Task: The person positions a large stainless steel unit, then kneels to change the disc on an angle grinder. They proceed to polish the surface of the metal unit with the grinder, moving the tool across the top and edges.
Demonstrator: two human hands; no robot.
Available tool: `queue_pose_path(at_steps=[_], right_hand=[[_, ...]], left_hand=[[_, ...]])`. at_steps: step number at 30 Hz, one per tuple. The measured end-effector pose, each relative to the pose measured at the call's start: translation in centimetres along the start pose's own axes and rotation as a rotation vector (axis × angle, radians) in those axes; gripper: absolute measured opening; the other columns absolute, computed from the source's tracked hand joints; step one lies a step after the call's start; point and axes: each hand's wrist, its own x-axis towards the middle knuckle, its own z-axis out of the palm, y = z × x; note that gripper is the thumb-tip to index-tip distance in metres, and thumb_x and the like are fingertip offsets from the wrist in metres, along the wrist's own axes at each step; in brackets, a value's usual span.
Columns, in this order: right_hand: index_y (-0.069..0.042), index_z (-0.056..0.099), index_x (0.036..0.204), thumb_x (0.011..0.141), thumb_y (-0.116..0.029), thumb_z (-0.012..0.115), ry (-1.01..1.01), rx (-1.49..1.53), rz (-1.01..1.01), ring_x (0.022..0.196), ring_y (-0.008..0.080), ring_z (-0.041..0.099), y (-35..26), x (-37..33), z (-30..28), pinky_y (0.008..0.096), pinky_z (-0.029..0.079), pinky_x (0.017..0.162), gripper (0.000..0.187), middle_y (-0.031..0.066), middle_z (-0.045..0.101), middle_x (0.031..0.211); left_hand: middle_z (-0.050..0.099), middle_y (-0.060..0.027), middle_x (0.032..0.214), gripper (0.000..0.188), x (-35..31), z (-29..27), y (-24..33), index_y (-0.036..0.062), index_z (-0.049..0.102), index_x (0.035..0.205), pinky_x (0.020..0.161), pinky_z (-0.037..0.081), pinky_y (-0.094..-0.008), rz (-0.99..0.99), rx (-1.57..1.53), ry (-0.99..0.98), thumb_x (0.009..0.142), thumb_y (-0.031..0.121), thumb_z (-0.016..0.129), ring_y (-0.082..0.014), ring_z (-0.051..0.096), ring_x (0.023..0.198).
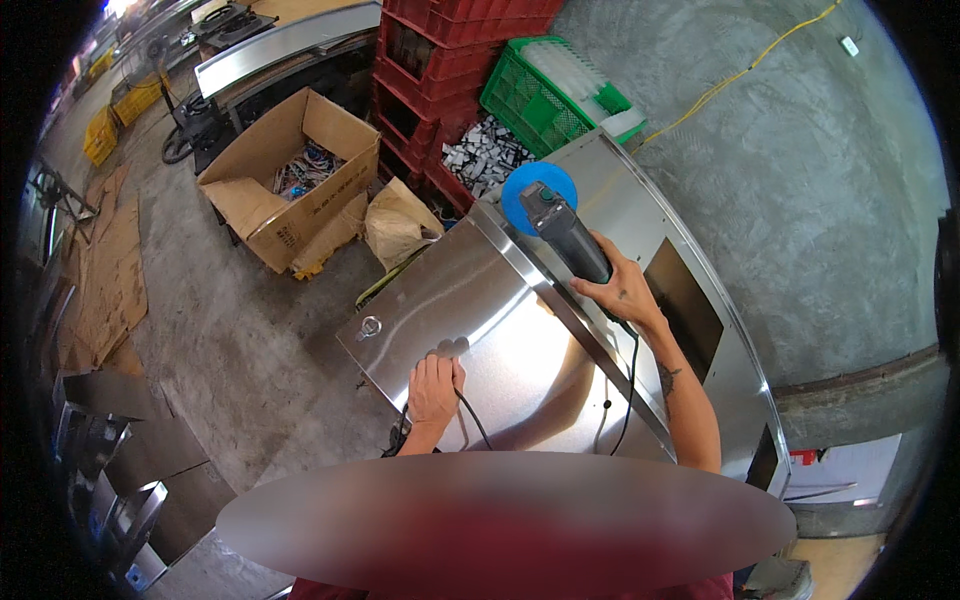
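Observation:
My right hand (622, 289) is wrapped round the dark body of an angle grinder (575, 245). A blue disc (520, 190) sits at the tool's far end, above the raised edge of a shiny sheet-metal panel (400, 300). The black power cord (628, 400) hangs from the grinder's rear and loops down toward me. On the panel's near left part, my left hand (435, 390) is closed, fingers curled, with a black cord running out on both sides of it. A round ring fitting (370, 327) shows near the panel's left corner.
Behind the panel stand red crates (430, 70), a green crate (540, 95) and a bin of small metal pieces (485, 155). An open cardboard box (290, 190) and a tan sack (398, 225) are at left. A yellow cable (735, 75) crosses the concrete.

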Motion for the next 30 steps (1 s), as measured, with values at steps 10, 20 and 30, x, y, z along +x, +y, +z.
queue_pose_path(at_steps=[10, 20, 30], right_hand=[[-0.006, 0.052, 0.153, 0.079, -0.036, 0.086, -0.014, -0.019, 0.002, 0.117, 0.0358, 0.073, 0.18, 0.22, 0.34, 0.0431, 0.053, 0.105, 0.086, 0.026, 0.073, 0.125], [-0.005, 0.051, 0.153, 0.08, -0.035, 0.086, -0.052, 0.021, 0.069, 0.117, 0.0361, 0.073, 0.17, 0.13, 0.5, 0.0424, 0.053, 0.105, 0.087, 0.0258, 0.073, 0.127], [-0.006, 0.051, 0.154, 0.08, -0.033, 0.086, -0.015, -0.007, -0.011, 0.118, 0.0368, 0.072, -0.2, -0.27, 0.71, 0.0429, 0.053, 0.106, 0.085, 0.0263, 0.072, 0.128]], left_hand=[[0.056, -0.0125, 0.083, 0.021, 0.22, -0.03, 0.04, 0.0064, 0.058, 0.084, 0.071, 0.045, -0.0451, -0.001, -0.002, 0.012, 0.096, 0.017, 0.071, -0.0318, 0.059, 0.079], [0.056, -0.0124, 0.082, 0.02, 0.3, 0.0, 0.13, 0.007, 0.058, 0.085, 0.071, 0.045, -0.0451, -0.019, -0.024, 0.001, 0.096, 0.018, 0.071, -0.0319, 0.059, 0.078], [0.055, -0.0125, 0.082, 0.021, 0.25, 0.1, 0.05, 0.0069, 0.057, 0.085, 0.07, 0.044, -0.0453, -0.003, -0.016, 0.007, 0.097, 0.017, 0.071, -0.032, 0.058, 0.077]])
